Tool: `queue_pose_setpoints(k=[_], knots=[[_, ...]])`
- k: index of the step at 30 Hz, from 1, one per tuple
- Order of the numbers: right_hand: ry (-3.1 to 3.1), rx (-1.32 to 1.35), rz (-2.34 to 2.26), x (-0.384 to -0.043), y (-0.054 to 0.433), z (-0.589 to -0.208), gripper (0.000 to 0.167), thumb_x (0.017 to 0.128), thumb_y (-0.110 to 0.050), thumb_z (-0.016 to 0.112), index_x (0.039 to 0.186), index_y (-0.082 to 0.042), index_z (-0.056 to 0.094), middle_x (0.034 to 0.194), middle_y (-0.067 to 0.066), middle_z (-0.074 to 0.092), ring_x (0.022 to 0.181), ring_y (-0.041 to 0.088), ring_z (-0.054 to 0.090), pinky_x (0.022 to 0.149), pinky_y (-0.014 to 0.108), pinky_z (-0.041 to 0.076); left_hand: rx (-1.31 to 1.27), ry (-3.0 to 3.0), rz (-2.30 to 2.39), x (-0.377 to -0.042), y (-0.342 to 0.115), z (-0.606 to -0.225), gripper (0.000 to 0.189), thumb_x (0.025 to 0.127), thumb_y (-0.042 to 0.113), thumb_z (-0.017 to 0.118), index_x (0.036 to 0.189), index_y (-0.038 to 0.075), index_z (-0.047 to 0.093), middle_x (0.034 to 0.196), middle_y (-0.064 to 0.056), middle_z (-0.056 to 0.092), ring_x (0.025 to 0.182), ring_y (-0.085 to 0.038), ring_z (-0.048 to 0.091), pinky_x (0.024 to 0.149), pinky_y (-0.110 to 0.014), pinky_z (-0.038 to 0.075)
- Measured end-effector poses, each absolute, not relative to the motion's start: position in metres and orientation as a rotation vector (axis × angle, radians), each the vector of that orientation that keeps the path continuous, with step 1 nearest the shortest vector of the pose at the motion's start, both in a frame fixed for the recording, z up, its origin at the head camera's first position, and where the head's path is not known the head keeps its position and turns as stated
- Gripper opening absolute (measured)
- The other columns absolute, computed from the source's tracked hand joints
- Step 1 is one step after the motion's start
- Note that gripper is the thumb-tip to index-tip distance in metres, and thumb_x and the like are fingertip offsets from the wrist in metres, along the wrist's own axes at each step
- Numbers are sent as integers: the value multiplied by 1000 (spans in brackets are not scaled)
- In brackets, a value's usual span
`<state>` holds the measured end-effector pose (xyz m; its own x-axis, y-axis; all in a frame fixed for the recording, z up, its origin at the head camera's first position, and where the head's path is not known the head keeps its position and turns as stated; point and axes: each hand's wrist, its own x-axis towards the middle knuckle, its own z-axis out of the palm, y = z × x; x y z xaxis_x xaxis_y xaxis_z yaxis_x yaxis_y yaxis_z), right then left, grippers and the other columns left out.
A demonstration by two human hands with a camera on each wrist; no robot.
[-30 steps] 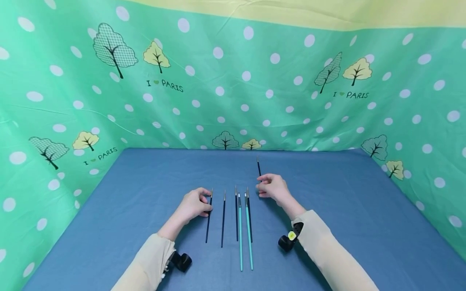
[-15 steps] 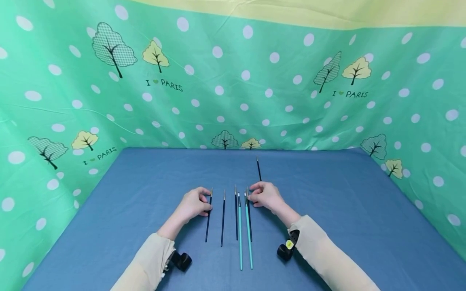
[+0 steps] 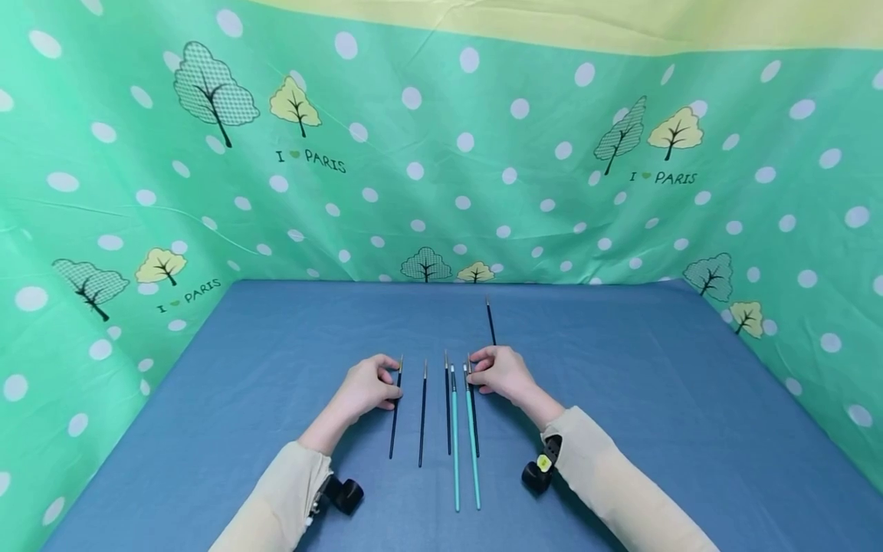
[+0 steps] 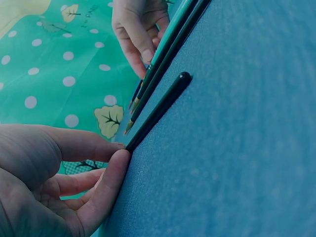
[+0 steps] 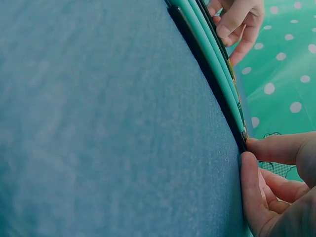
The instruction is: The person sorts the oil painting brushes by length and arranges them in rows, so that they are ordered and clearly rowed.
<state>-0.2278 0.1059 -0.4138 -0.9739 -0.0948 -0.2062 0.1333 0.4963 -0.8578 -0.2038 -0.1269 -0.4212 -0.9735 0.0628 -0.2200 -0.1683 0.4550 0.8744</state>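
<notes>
In the head view, my left hand [image 3: 369,383] pinches the leftmost dark paintbrush [image 3: 394,432] near its bristle end, between thumb and index finger. My right hand [image 3: 503,372] holds the rightmost dark paintbrush [image 3: 476,433] of the row near its tip, close against a teal paintbrush [image 3: 473,452]. The right wrist view has that hand's thumb and index finger [image 5: 276,148] on the dark brush [image 5: 207,76]. Between my hands lie two more dark paintbrushes, one apart [image 3: 422,422] and one [image 3: 448,414] beside another teal paintbrush [image 3: 456,460]. All their bristles point away from me.
Beyond my right hand lies one more dark paintbrush [image 3: 490,320], its lower end hidden by the hand. Everything lies on a blue cloth-covered table [image 3: 276,337]. A green polka-dot curtain [image 3: 386,138] hangs along the table's back and sides.
My right hand has let go of the far dark paintbrush and moved toward me and left, onto the rightmost dark brush of the row. The left hand stays put.
</notes>
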Motion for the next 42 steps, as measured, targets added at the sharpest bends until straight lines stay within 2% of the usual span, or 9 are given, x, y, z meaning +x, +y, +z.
queue_pose_setpoints(k=[12, 20, 27, 42], knots=[[2580, 36, -1430, -229, 105, -414, 26, 78, -2, 67, 104, -2, 63, 78, 8, 58, 60, 14, 59, 52, 24, 56, -79, 2491, 1528, -202, -127, -419, 40, 76, -3, 67, 114, 2, 55, 79, -9, 48, 54, -16, 57, 52, -28, 56], [2621, -39, -1308, -225, 105, -411, 39, 72, -2, 73, 109, -1, 61, 78, 6, 54, 58, 13, 59, 54, 24, 56, -77, 2495, 1528, -202, -127, -421, 40, 76, -3, 67, 114, 2, 55, 79, -9, 48, 54, -16, 57, 51, -27, 56], [2683, -75, -1232, -225, 104, -408, 36, 73, -2, 71, 108, -1, 63, 76, 4, 55, 55, 11, 58, 52, 23, 55, -85, 2497, 1522, -202, -126, -418, 40, 76, -3, 67, 114, 2, 55, 79, -9, 48, 54, -16, 57, 51, -27, 56], [2473, 76, -1539, -229, 110, -410, 32, 79, 2, 62, 111, -1, 63, 88, 11, 60, 71, 16, 61, 60, 29, 57, -90, 2498, 1522, -201, -126, -418, 40, 76, -3, 67, 114, 2, 55, 79, -9, 48, 54, -16, 57, 52, -27, 56]])
